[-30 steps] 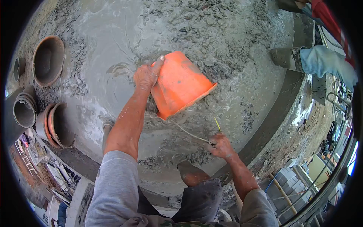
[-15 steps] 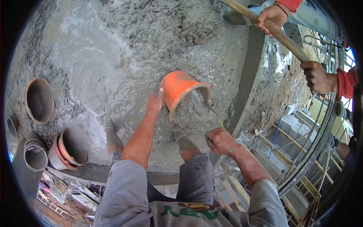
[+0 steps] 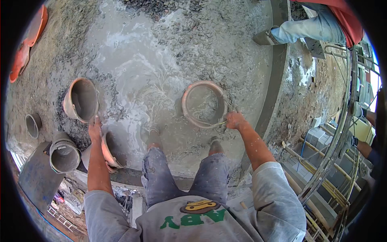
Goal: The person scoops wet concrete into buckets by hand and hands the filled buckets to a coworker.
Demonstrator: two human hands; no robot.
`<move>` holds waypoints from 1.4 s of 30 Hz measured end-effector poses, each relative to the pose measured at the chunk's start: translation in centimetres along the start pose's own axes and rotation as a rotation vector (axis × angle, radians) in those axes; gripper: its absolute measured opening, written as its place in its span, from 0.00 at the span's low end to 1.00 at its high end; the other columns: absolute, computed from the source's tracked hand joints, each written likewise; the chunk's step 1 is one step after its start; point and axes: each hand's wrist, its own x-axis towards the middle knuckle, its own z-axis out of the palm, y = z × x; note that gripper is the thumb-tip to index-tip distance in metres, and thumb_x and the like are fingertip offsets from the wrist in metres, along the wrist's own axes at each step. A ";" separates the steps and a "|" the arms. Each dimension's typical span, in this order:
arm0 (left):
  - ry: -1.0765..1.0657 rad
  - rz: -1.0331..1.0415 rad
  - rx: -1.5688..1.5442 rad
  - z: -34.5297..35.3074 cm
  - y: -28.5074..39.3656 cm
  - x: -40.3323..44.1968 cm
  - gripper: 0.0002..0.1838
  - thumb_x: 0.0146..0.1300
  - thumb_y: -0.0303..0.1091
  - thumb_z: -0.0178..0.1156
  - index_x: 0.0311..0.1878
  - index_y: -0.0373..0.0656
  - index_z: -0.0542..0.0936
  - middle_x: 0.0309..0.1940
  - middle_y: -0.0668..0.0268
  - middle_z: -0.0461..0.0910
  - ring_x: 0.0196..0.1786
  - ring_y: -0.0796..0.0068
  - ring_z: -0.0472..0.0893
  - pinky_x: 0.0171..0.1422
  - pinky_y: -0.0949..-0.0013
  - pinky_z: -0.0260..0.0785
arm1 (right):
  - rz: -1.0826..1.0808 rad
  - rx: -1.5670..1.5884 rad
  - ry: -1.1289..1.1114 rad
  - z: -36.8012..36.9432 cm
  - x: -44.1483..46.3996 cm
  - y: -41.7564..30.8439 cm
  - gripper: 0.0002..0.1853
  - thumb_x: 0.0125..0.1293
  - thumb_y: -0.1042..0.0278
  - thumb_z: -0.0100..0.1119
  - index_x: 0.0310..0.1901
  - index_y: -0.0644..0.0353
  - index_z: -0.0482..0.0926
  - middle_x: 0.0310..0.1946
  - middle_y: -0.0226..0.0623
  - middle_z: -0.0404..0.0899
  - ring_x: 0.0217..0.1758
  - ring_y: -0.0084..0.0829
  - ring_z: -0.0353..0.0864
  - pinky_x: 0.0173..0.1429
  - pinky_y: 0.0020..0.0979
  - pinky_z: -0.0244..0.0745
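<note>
An orange bucket [image 3: 186,105] stands upright in the wet grey concrete, its mouth facing up and wet mix showing inside. My right hand [image 3: 235,120] is closed on its handle at the bucket's right side. Off to the left, my left hand [image 3: 95,124] is at the lower rim of a second, mud-coated bucket [image 3: 68,103]; its fingers are too small to make out clearly. Both my feet stand in the wet mix.
Stacked buckets [image 3: 64,155], a small bucket [image 3: 33,125] and a tilted bucket [image 3: 108,150] are at the left. Orange pieces [image 3: 20,62] lie far upper left. A co-worker's booted leg [image 3: 298,32] is upper right. Bamboo poles and cables [image 3: 322,177] run beyond the right edge.
The orange bucket has gone from tipped to upright. My left hand has left it and moved left to the second bucket. The co-worker's hands and wooden shaft have gone out of view.
</note>
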 end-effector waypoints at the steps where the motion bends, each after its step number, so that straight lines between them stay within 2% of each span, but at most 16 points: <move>1: 0.045 0.036 -0.130 -1.1 -0.6 -0.2 0.24 0.63 0.51 0.55 0.39 0.33 0.77 0.28 0.64 0.77 0.29 0.76 0.75 0.34 0.71 0.66 | 0.079 0.023 -0.041 0.8 0.1 0.1 0.15 0.46 0.61 0.52 0.35 0.56 0.81 0.40 0.40 0.80 0.54 0.40 0.73 0.59 0.42 0.64; 4: 0.004 -0.130 0.204 -3.1 -3.5 -2.2 0.25 0.62 0.51 0.56 0.40 0.32 0.75 0.27 0.64 0.77 0.30 0.74 0.75 0.34 0.74 0.66 | -0.159 -0.038 0.087 1.4 0.8 -2.6 0.16 0.47 0.61 0.51 0.35 0.58 0.81 0.39 0.45 0.80 0.52 0.42 0.75 0.59 0.40 0.67; 6: -0.086 -0.280 0.003 -0.6 -2.4 -6.2 0.25 0.62 0.51 0.56 0.42 0.31 0.74 0.31 0.62 0.78 0.31 0.73 0.76 0.35 0.74 0.67 | -0.097 0.121 0.070 -0.8 2.9 -4.5 0.17 0.46 0.60 0.51 0.34 0.60 0.81 0.38 0.48 0.80 0.49 0.44 0.76 0.56 0.40 0.69; 8: -0.165 -0.246 -0.070 3.2 0.0 -11.3 0.26 0.62 0.50 0.56 0.45 0.31 0.73 0.33 0.61 0.78 0.33 0.72 0.77 0.37 0.72 0.67 | -0.045 0.259 0.090 -0.8 2.8 -4.6 0.17 0.46 0.60 0.52 0.34 0.62 0.81 0.36 0.51 0.79 0.46 0.47 0.77 0.52 0.40 0.71; 13: -0.362 -0.152 0.086 9.1 8.9 -21.3 0.26 0.62 0.48 0.54 0.51 0.31 0.74 0.35 0.59 0.79 0.36 0.71 0.78 0.41 0.69 0.69 | 0.195 0.799 0.283 0.9 -5.5 -1.9 0.17 0.45 0.59 0.56 0.35 0.59 0.81 0.35 0.51 0.80 0.41 0.49 0.79 0.46 0.39 0.73; 16: -0.454 0.021 0.158 11.2 9.4 -22.4 0.23 0.61 0.44 0.55 0.47 0.31 0.76 0.32 0.62 0.78 0.33 0.74 0.77 0.39 0.69 0.69 | 0.370 1.078 0.356 -3.3 -15.7 1.3 0.17 0.45 0.57 0.59 0.35 0.59 0.82 0.34 0.49 0.80 0.41 0.46 0.79 0.45 0.39 0.72; 19: -0.469 -0.023 -0.061 12.9 14.3 -19.9 0.15 0.61 0.38 0.56 0.30 0.33 0.74 0.21 0.68 0.71 0.21 0.82 0.68 0.23 0.76 0.61 | 0.441 1.178 0.625 -6.4 -28.6 3.6 0.17 0.49 0.55 0.59 0.34 0.62 0.81 0.29 0.46 0.80 0.37 0.39 0.80 0.42 0.36 0.71; 22: -0.482 0.036 -0.043 14.2 26.6 -21.7 0.13 0.63 0.44 0.55 0.39 0.43 0.74 0.23 0.71 0.72 0.21 0.85 0.68 0.20 0.81 0.51 | 0.519 1.272 0.924 -10.9 -42.9 4.2 0.14 0.53 0.58 0.58 0.28 0.64 0.79 0.21 0.34 0.75 0.27 0.26 0.72 0.33 0.30 0.66; 25: -0.507 0.250 -0.133 15.1 34.6 -22.5 0.16 0.62 0.46 0.56 0.41 0.42 0.74 0.27 0.70 0.74 0.24 0.84 0.70 0.22 0.80 0.53 | 0.561 1.310 1.233 -14.7 -55.0 4.8 0.13 0.56 0.61 0.56 0.24 0.63 0.76 0.17 0.26 0.70 0.22 0.18 0.66 0.26 0.25 0.60; 28: -0.463 0.373 -0.179 15.5 39.9 -25.6 0.19 0.62 0.49 0.56 0.43 0.42 0.75 0.30 0.69 0.75 0.26 0.83 0.72 0.24 0.80 0.55 | 0.391 1.446 1.648 -16.1 -64.0 8.4 0.09 0.56 0.66 0.57 0.23 0.58 0.73 0.14 0.21 0.65 0.14 0.14 0.56 0.18 0.20 0.48; 29: -0.449 0.403 -0.200 15.2 40.3 -26.2 0.19 0.62 0.50 0.56 0.44 0.42 0.75 0.30 0.69 0.75 0.27 0.83 0.72 0.24 0.80 0.56 | 0.382 1.481 1.657 -17.2 -67.2 8.9 0.08 0.56 0.67 0.56 0.23 0.58 0.73 0.12 0.19 0.61 0.11 0.14 0.53 0.16 0.21 0.46; 31: -0.415 0.452 -0.241 14.8 40.1 -27.5 0.21 0.61 0.51 0.56 0.45 0.42 0.75 0.31 0.68 0.75 0.29 0.82 0.73 0.26 0.79 0.56 | 0.414 1.480 1.749 -17.9 -72.2 11.1 0.09 0.57 0.66 0.54 0.23 0.59 0.74 0.12 0.20 0.63 0.11 0.14 0.53 0.15 0.22 0.44; 35: -0.288 0.277 -0.138 11.7 32.6 -26.1 0.23 0.62 0.53 0.53 0.50 0.45 0.73 0.34 0.69 0.76 0.29 0.77 0.74 0.27 0.72 0.59 | 0.512 1.354 1.896 -16.2 -78.7 17.6 0.09 0.58 0.67 0.53 0.21 0.57 0.72 0.09 0.17 0.56 0.09 0.15 0.49 0.15 0.24 0.42; 38: -0.148 -0.129 -0.239 6.9 22.4 -21.2 0.21 0.63 0.53 0.51 0.49 0.46 0.73 0.35 0.69 0.76 0.30 0.74 0.74 0.27 0.71 0.57 | 0.457 1.457 2.051 -13.2 -82.4 27.2 0.09 0.61 0.64 0.51 0.24 0.54 0.73 0.10 0.16 0.58 0.09 0.14 0.50 0.13 0.21 0.44; 40: 0.104 -0.176 -0.466 3.9 19.4 -24.4 0.19 0.64 0.52 0.49 0.43 0.46 0.74 0.33 0.68 0.77 0.32 0.71 0.76 0.26 0.67 0.57 | 0.640 1.389 2.088 -11.5 -85.7 35.4 0.10 0.63 0.62 0.50 0.24 0.50 0.73 0.10 0.16 0.59 0.09 0.14 0.53 0.13 0.19 0.48; 42: 0.145 -0.083 -0.588 1.2 16.0 -28.1 0.21 0.63 0.53 0.51 0.46 0.44 0.74 0.32 0.68 0.77 0.32 0.72 0.76 0.29 0.69 0.62 | 1.039 0.838 1.980 -11.2 -89.9 46.3 0.11 0.65 0.59 0.49 0.28 0.53 0.73 0.16 0.21 0.64 0.16 0.17 0.62 0.19 0.24 0.58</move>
